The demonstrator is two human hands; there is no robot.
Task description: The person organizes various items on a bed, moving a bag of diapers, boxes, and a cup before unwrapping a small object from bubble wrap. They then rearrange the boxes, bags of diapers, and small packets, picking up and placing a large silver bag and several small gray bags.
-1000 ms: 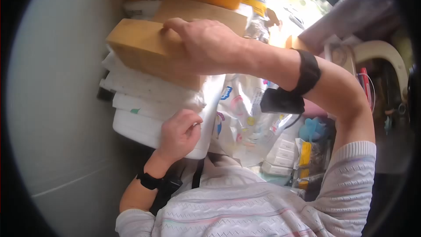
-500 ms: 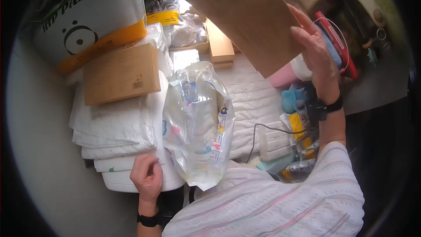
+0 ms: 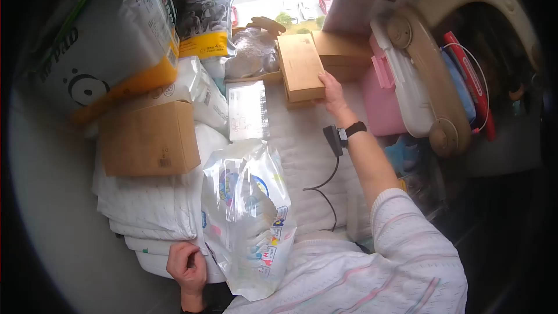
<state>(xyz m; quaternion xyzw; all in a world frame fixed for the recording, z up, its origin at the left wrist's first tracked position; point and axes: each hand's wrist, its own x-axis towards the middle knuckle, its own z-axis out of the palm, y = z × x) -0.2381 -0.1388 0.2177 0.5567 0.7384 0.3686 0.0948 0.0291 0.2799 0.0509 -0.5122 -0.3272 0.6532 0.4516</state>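
My right hand point(image 3: 334, 100) has its fingers closed on the near right corner of a brown cardboard box point(image 3: 301, 64), which lies on another box by the window. Loosely curled into a fist, my left hand point(image 3: 187, 267) rests at the front edge of a stack of folded white pads point(image 3: 148, 203); nothing shows in it. Beside it stands a clear printed plastic bag point(image 3: 247, 221), its contents hard to make out. A second cardboard box point(image 3: 148, 139) sits on top of the white stack.
Large pad packages point(image 3: 102, 75) fill the left side. A white carton point(image 3: 247, 110) and a plastic-wrapped item point(image 3: 251, 52) are near the window. Another brown box point(image 3: 343, 52) stands behind. On the right are a pink container point(image 3: 383, 102) and a beige curved handle point(image 3: 436, 87). A black cable point(image 3: 328, 189) hangs from my wrist.
My right hand has gone from holding up a brown cardboard piece to gripping the box by the window. A brown box now shows at the back right. My left hand stays curled.
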